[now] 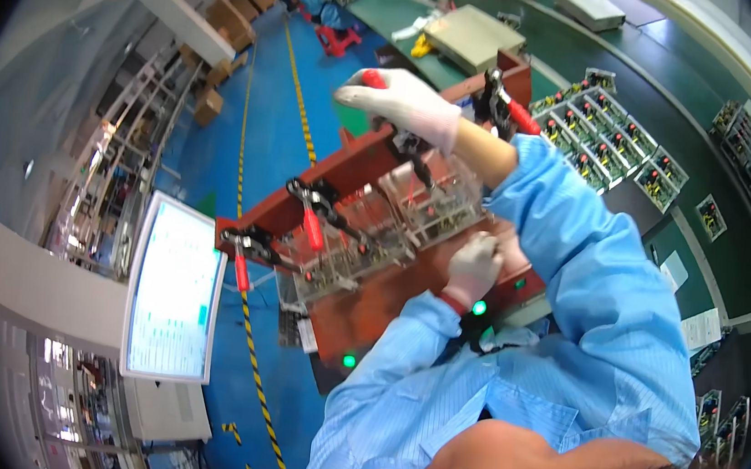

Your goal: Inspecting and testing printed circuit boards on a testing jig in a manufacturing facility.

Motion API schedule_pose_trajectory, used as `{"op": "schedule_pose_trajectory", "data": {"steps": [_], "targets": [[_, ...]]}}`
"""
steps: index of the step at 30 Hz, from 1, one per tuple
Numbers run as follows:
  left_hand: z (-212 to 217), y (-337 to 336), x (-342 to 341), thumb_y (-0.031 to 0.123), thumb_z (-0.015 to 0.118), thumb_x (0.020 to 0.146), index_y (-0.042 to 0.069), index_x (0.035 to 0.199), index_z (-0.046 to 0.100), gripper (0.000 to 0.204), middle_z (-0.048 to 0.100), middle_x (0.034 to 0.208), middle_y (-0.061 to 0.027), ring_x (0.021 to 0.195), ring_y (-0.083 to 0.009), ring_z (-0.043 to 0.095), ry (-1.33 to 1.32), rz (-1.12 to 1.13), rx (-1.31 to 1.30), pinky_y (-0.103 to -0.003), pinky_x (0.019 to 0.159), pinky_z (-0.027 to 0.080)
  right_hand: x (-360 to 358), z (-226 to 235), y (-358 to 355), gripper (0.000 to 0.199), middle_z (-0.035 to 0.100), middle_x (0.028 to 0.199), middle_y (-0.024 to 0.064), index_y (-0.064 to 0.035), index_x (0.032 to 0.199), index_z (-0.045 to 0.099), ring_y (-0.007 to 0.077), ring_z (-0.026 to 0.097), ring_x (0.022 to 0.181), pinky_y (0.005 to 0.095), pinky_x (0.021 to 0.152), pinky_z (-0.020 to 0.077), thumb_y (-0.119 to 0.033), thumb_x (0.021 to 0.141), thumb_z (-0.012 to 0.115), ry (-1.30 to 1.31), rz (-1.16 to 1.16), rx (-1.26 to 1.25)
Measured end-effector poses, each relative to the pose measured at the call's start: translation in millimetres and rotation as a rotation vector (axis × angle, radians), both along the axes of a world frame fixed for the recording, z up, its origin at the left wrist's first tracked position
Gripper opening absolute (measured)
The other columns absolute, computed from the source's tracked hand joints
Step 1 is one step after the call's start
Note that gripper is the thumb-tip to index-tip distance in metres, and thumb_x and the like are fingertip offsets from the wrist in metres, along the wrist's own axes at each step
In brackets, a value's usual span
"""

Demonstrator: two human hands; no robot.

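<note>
My right hand (400,104), in a white glove, is closed round the red handle (373,79) of a toggle clamp at the back of a reddish-brown test fixture (366,321). The handle's tip shows by the thumb; the palm hides the rest. My left hand (474,268), also gloved, rests with curled fingers over the fixture's front part. What those fingers hold, if anything, is hidden. Between the hands, clear plastic holders (434,195) stand above circuit boards (374,253). More red-handled toggle clamps line the rail: one in the middle (313,223), one at left (240,266), one at right (518,112).
Green lights glow on the fixture's front, one near my left wrist (478,308). A monitor (174,291) stands at left. Racks of circuit boards (601,135) sit on the green bench at right, beyond a beige box (474,39). People in blue work far off.
</note>
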State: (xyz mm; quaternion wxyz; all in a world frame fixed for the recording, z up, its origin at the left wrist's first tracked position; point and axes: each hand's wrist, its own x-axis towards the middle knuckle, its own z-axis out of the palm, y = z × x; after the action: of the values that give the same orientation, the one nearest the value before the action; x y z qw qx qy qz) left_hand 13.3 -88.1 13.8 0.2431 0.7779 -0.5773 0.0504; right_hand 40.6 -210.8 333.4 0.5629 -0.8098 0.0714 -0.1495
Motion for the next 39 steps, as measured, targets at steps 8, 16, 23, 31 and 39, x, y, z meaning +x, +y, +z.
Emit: {"op": "schedule_pose_trajectory", "data": {"steps": [8,16,23,31,39], "targets": [[-8,-22,79,0.029,0.053,0.088,0.007,0.126,0.054,0.044,0.054,0.128,-0.0207,0.079,-0.0346,0.066,-0.100,0.544,0.029,-0.046,0.064,0.053,-14,-43,33,0.040,0.066,0.100,0.0127,-0.0032,0.120,0.058,0.0254,0.062,0.084,0.0331,0.074,0.0496,-0.023,0.085,0.061,-0.655,-0.592,-0.325],[-21,6,43,0.019,0.049,0.087,0.003,0.111,0.059,0.030,0.058,0.104,-0.0181,0.082,-0.0318,0.064,-0.371,0.297,0.343,-0.044,0.050,0.052,-185,-267,114,0.040,0.068,0.093,0.0083,-0.0011,0.107,0.064,0.0164,0.061,0.070,0.0288,0.059,0.0487,-0.038,0.097,0.053,0.341,-0.271,0.662],[106,50,-42,0.021,0.052,0.090,0.002,0.113,0.053,0.029,0.061,0.102,-0.0216,0.087,-0.0381,0.060,0.445,-0.039,0.292,-0.046,0.077,0.049,-205,-268,103,0.041,0.064,0.104,0.0058,-0.0075,0.121,0.056,0.0125,0.060,0.085,0.0234,0.077,0.0487,-0.036,0.092,0.062,0.059,-0.585,0.530],[107,-36,-152,0.034,0.059,0.091,0.006,0.102,0.063,0.030,0.069,0.093,-0.0136,0.078,-0.0320,0.063,0.405,-0.453,0.704,-0.041,0.074,0.049,-338,-289,99,0.040,0.065,0.100,0.0090,-0.0018,0.117,0.056,0.0185,0.060,0.084,0.0305,0.077,0.0493,-0.031,0.090,0.062,0.069,-1.299,0.614],[79,-72,-240,0.036,0.059,0.093,0.006,0.117,0.063,0.039,0.069,0.106,-0.0129,0.084,-0.0264,0.065,0.715,-0.651,0.643,-0.034,0.078,0.050,-605,-291,-8,0.029,0.070,0.090,0.0137,0.0044,0.105,0.066,0.0207,0.066,0.074,0.0335,0.066,0.0543,-0.020,0.092,0.056,-0.082,-2.111,0.360]]}}
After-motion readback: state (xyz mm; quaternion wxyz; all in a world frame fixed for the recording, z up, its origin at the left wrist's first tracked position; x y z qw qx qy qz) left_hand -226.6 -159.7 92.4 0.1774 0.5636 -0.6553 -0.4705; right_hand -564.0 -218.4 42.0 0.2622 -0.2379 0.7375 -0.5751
